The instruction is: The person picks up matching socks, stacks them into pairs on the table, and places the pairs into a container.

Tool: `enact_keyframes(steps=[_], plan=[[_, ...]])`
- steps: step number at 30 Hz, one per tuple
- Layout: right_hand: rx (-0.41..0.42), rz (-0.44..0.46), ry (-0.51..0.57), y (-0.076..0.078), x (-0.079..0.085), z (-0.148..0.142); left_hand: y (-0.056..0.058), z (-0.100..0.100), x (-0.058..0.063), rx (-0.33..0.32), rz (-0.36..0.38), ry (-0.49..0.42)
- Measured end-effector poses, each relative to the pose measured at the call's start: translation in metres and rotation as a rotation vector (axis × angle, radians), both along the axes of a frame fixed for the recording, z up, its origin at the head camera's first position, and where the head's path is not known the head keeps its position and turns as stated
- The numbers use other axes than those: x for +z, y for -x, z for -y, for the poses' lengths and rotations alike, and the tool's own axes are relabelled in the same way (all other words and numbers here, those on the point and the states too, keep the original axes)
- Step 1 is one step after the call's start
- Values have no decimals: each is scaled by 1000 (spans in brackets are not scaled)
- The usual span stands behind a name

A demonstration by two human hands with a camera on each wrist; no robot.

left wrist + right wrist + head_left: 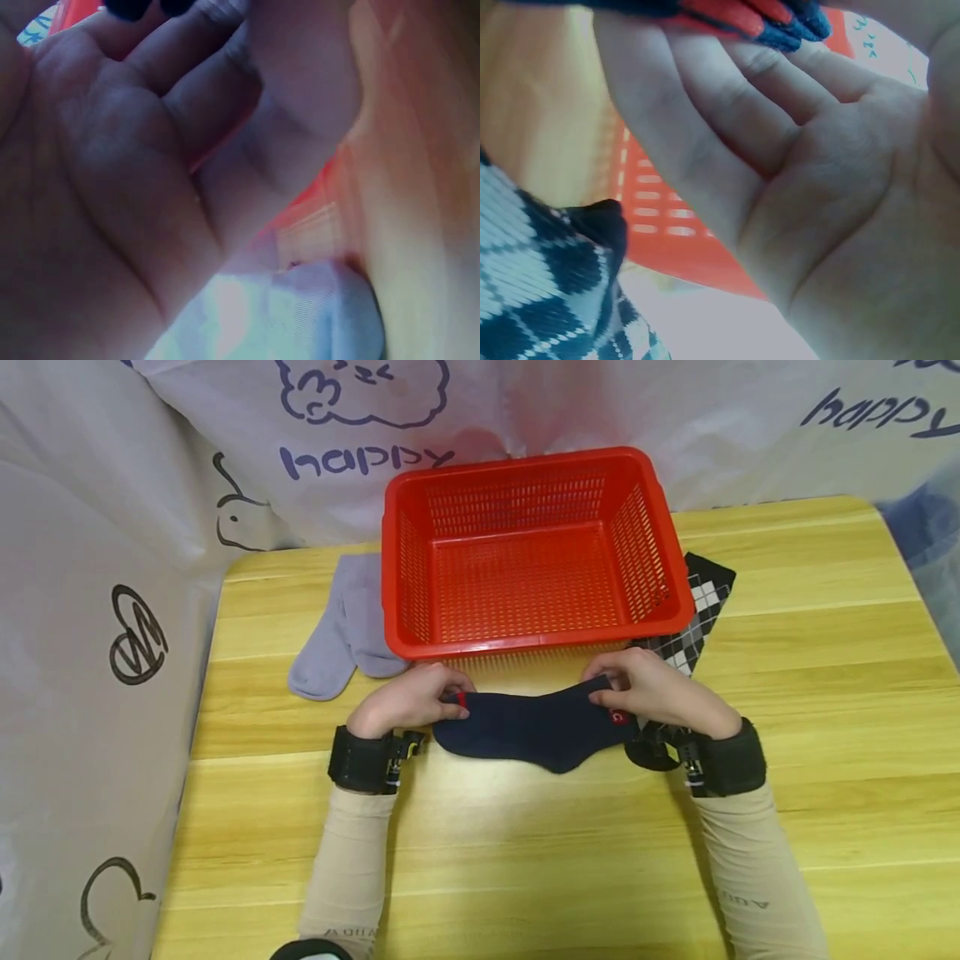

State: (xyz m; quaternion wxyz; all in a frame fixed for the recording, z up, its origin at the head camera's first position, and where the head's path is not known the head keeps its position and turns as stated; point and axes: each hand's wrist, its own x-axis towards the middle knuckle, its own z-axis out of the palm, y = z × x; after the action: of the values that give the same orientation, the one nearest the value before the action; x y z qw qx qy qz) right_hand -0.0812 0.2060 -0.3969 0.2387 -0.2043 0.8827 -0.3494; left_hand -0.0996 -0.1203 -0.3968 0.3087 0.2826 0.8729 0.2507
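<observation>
Stretched sideways in front of the basket is a navy sock (532, 727) with red marks near both ends. My left hand (412, 697) pinches its left end, thumb on top. At its right end, my right hand (652, 689) grips the sock between thumb and fingers. In the right wrist view, the navy and red fabric (735, 19) lies across the fingers of the right hand (817, 180). The left wrist view shows the curled left hand (127, 165), with only a dark bit of fabric at the top edge.
A red plastic basket (536, 642) stands behind the hands, its inside showing bare. Grey socks (341, 627) lie at its left, partly under or behind it. A black-and-white argyle sock (705, 602) lies at its right, partly hidden by the right hand. All rest on a wooden table (540, 868).
</observation>
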Motion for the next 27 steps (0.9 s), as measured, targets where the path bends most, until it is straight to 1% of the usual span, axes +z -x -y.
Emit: enact_keyframes(steps=[5,9,12,15,17,19,22,27], plan=[[22,-35,63,-2,9,-7,-4,1,7,-11,-26,-16],[13,-46,154,-4,19,-11,-9,4,18,-17,-47,-83],[-29,-63,206,-6,25,-13,-12,8,28,11,-58,-160],[-83,-110,232,-8,30,-13,-15,12,36,55,-74,-237],[-108,-138,246,-8,33,-14,-15,15,41,79,-95,-267],[-120,-162,252,-6,35,-14,-13,17,44,105,-118,-280],[-145,-171,250,-3,41,-14,-9,19,50,142,-149,-282],[-196,-190,255,6,54,-12,4,22,61,199,-169,-313]])
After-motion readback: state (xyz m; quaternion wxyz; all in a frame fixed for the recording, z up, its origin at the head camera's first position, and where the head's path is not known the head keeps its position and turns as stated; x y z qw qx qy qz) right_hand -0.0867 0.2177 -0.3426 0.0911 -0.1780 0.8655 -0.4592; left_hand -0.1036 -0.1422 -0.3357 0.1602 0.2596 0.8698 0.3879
